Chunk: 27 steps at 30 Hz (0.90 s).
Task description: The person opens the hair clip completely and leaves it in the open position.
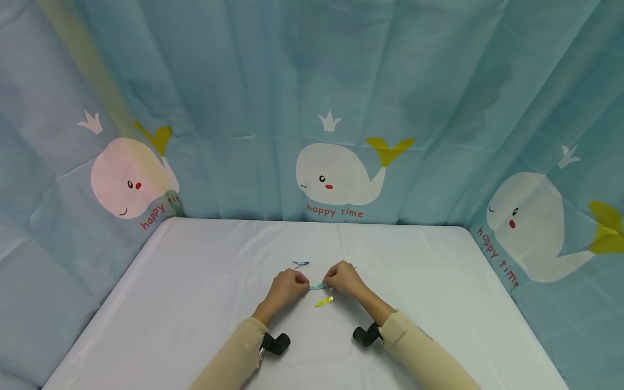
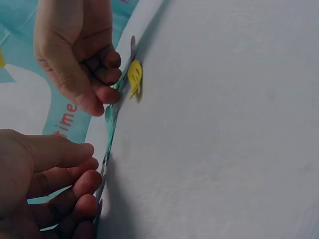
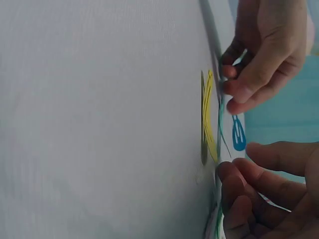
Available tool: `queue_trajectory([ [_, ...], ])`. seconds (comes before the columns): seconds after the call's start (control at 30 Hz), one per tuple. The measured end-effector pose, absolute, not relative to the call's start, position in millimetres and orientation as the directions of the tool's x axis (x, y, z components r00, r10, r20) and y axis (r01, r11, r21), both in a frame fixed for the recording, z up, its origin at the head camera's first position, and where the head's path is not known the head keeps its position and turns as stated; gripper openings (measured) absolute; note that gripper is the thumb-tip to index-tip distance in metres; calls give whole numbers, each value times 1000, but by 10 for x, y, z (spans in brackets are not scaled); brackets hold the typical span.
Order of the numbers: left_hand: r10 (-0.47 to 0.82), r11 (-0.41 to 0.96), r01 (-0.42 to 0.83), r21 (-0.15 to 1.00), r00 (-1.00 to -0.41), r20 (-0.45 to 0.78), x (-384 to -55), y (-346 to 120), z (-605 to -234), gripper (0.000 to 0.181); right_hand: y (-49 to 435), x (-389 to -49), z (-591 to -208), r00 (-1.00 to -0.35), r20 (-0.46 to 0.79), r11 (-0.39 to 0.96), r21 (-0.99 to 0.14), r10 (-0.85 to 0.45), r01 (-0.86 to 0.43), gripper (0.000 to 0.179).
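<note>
A teal hair clip (image 1: 317, 286) spans the gap between the two hands above the white table. My left hand (image 1: 287, 287) pinches its left end between thumb and fingertips. At the other end, the fingertips of my right hand (image 1: 345, 277) hold it. The right wrist view shows a thin strip of the teal clip (image 3: 222, 122) standing apart near the right fingers, which partly cover it. Just nearer than the hands lies a yellow snap hair clip (image 1: 324, 301). Beyond the left hand lies a blue snap hair clip (image 1: 300, 264), its slotted body visible in the right wrist view.
A small pinkish clip (image 2: 132, 47) lies beyond the yellow one in the left wrist view, mostly behind the right hand in the head view. The white table (image 1: 205, 281) meets a blue curtain (image 1: 234, 179) with whale prints on three sides.
</note>
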<state>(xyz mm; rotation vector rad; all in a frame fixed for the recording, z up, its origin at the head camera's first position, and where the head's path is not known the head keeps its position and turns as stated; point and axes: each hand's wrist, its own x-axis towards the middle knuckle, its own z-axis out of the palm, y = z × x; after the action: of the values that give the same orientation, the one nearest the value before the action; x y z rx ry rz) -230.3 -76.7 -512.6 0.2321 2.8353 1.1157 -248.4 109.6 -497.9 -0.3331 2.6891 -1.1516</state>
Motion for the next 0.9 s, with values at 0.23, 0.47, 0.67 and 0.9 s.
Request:
queue_trajectory([
  [0.23, 167, 771, 123, 625, -986, -12, -2263, -686, -5116, 3, 1038, -2443, -4987, -962, -81, 673, -730, -260, -120, 6],
  [0.47, 178, 794, 156, 588, -984, 22, -2256, -639, -5099, 7, 1017, -2440, -4990, -967, -99, 674, -733, -235, -89, 5],
  [0.67, 181, 782, 155, 603, -983, 18, -2264, -650, -5111, 7, 1016, -2451, -5029, -968, -122, 661, -749, -217, -54, 4],
  [0.9, 184, 759, 151, 633, -983, 14, -2272, -680, -5128, 6, 1029, -2463, -5029, -969, -150, 607, -795, -196, 0, 5],
])
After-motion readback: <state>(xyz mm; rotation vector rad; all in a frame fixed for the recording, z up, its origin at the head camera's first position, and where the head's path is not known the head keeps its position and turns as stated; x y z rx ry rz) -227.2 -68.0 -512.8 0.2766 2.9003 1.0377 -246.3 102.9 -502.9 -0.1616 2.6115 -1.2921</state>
